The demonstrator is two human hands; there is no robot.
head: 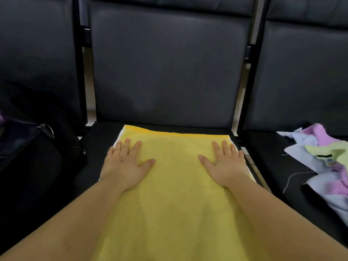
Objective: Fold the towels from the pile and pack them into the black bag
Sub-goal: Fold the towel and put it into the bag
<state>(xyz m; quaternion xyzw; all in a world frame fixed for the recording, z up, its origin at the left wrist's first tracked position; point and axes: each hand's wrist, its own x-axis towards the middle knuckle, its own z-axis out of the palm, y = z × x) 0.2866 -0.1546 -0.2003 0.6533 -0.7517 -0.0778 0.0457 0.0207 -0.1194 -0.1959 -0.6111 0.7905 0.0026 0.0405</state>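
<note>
A yellow towel (175, 178) lies spread flat on the middle black seat, its far edge near the seat back. My left hand (124, 164) presses flat on its left side with fingers straight and spread. My right hand (226, 164) presses flat on its right side the same way. A pile of towels (323, 157) in light blue, pink and pale green lies crumpled on the seat to the right. The black bag (24, 147) sits on the seat to the left, with a metal ring at its top; its opening is too dark to make out.
Three black padded chairs stand in a row, the middle seat back (165, 68) upright behind the towel. Narrow gaps with metal frames (246, 53) separate the seats. A loose thread (293, 178) lies beside the pile.
</note>
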